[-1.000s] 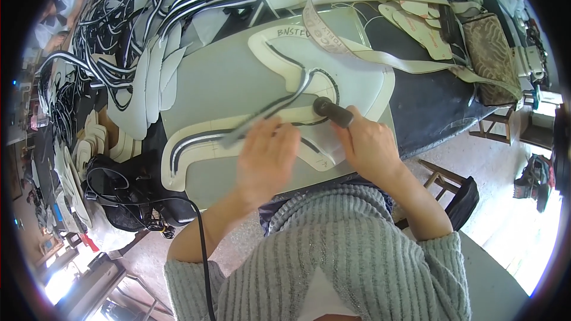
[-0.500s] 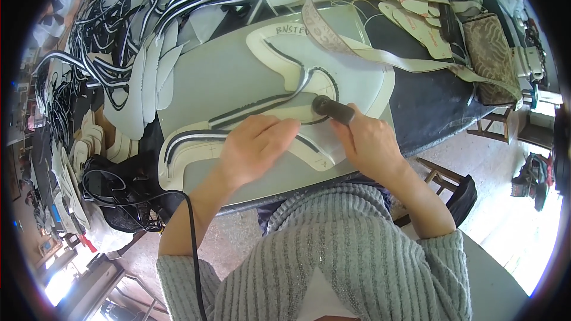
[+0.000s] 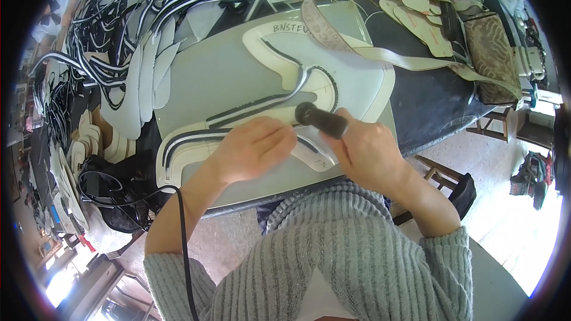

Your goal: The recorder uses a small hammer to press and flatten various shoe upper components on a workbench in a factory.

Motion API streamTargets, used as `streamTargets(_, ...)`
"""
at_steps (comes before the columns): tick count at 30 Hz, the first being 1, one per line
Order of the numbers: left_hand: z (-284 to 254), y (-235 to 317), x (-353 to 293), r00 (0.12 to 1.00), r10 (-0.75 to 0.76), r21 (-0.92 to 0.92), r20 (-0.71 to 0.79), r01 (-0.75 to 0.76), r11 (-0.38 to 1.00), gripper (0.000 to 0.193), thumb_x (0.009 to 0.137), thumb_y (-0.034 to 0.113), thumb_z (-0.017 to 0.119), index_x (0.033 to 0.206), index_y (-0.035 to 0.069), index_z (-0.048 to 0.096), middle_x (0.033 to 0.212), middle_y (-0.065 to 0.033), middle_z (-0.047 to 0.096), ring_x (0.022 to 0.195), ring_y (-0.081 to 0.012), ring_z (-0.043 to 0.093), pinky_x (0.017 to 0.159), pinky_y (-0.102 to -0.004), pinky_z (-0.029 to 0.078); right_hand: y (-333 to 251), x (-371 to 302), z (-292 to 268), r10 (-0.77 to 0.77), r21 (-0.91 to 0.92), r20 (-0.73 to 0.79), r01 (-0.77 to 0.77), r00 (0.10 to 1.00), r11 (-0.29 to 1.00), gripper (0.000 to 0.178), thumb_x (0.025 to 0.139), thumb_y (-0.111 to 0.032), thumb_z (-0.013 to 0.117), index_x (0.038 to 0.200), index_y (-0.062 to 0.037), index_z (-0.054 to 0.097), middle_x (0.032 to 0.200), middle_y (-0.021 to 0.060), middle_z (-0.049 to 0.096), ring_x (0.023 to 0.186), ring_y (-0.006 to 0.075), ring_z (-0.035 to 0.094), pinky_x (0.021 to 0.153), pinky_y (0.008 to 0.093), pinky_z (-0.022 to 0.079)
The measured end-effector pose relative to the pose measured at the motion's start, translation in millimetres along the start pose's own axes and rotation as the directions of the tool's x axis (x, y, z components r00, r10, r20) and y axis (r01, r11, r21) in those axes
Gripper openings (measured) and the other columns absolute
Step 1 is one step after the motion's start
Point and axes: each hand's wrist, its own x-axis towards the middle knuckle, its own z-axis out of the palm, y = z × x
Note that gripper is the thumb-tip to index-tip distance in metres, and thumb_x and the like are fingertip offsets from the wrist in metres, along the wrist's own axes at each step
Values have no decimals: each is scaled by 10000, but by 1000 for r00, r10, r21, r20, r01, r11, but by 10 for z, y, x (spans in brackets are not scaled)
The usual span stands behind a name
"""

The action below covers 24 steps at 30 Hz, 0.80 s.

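Note:
My right hand (image 3: 375,148) is closed around a dark hammer (image 3: 326,122), its round face low over the cream shoe-upper-like pattern piece (image 3: 276,116). Close beside the hammer face, my left hand (image 3: 256,148) lies on the piece with fingers bent and pressed together, at a black-and-white striped strip (image 3: 256,106). That strip loops round the curved right end of the piece and back toward my left fingertips, which hide part of it. Another striped length (image 3: 193,137) follows the near-left edge and passes under my left hand.
A grey-green board (image 3: 196,77) lies under the work. Tangled striped strips (image 3: 107,65) and pale cut pieces (image 3: 143,83) pile up at left. A pale strap (image 3: 386,53) crosses to a patterned pouch (image 3: 491,53) at right. A black cable (image 3: 183,244) hangs past my left forearm.
The hammer and my right hand have shifted left, bringing the hammer face closer to my left fingertips. My left hand has moved slightly left. The board and piece appear slightly shifted left.

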Motion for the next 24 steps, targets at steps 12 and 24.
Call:
streamTargets(12, -26, 19, -30, 1000, -22, 0, 17, 22, 1000, 313, 712, 68, 671, 1017, 27, 615, 981, -72, 665, 940, -243, 654, 788, -352, 567, -111, 61, -79, 8, -161, 163, 19, 987, 987, 379, 1004, -340, 516, 844, 3, 493, 591, 147, 600, 533, 359, 632, 493, 445, 491)
streamTargets(24, -42, 91, 4, 881, -473, -264, 16, 460, 848, 417, 791, -53, 724, 1142, 43, 519, 888, -95, 674, 846, -249, 675, 691, -326, 541, 278, -42, 7, 66, -88, 29, -64, 997, 994, 340, 997, -305, 534, 862, 3, 483, 582, 170, 587, 546, 379, 625, 509, 458, 488)
